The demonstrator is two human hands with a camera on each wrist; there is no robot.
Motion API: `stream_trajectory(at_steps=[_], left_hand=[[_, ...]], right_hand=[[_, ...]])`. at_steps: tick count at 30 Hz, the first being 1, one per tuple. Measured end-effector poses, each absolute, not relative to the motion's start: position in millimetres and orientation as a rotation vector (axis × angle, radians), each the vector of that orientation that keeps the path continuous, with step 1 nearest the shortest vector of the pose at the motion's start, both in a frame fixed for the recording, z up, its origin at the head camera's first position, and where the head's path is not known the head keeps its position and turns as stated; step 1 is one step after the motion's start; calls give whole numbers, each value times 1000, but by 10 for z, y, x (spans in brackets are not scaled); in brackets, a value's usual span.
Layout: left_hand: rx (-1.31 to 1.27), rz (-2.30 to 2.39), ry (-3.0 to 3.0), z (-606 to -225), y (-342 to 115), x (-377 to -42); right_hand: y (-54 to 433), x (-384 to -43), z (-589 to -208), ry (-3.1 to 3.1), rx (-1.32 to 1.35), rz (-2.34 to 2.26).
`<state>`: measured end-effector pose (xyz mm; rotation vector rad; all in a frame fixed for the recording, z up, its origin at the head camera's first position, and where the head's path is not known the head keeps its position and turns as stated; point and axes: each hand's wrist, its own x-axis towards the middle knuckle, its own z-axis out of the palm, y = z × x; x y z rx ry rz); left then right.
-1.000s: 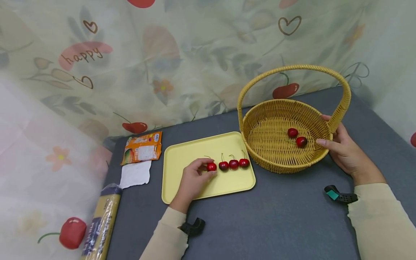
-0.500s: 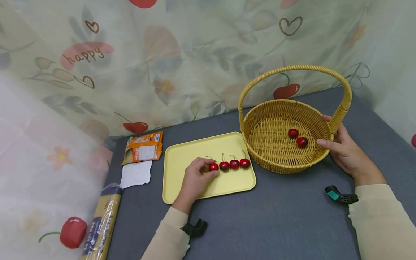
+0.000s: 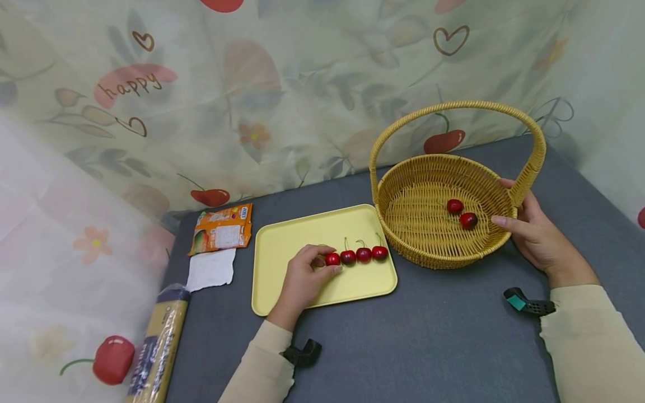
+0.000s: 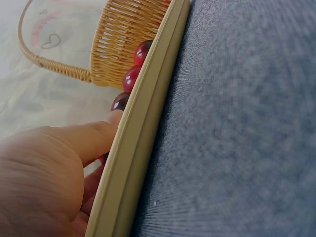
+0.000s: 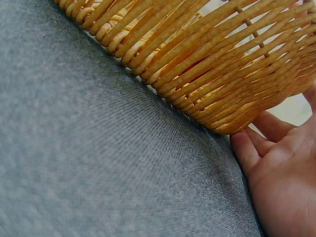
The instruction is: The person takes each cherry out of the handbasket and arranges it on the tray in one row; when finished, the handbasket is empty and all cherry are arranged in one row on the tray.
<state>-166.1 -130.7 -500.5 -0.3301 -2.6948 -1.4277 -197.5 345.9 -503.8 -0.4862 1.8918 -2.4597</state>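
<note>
My left hand point(image 3: 307, 277) pinches a red cherry point(image 3: 332, 259) between thumb and fingers, low over the yellow tray point(image 3: 282, 240). That cherry is right at the left end of a row of three dark red cherries point(image 3: 363, 255) with stems pointing up. Over on the right, my right hand point(image 3: 541, 238) holds the side of a wicker basket point(image 3: 418, 246), its thumb over the rim near the handle. Two cherries point(image 3: 468, 220) lie inside on the basket's floor. In the right wrist view, the fingers point(image 5: 245, 150) touch the basket's lower edge; the rest are partly hidden.
Left of the tray lie an orange snack packet point(image 3: 221, 229) and a white tissue point(image 3: 211, 270). A long plastic-wrapped package point(image 3: 160, 341) runs along the table's left edge. A patterned curtain point(image 3: 302, 112) hangs behind the grey table point(image 3: 428, 336).
My left hand has slid slightly right with the cherry, bringing it up close to the row of three. The right hand and basket stay where they were.
</note>
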Motion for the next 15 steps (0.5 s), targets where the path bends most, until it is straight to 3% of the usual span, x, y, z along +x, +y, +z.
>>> stream_trajectory(at_steps=[15], left_hand=[[-303, -1435, -2680, -5008, -1308, -1664]], right_hand=[[3470, -1971, -5044, 1879, -516, -2475]])
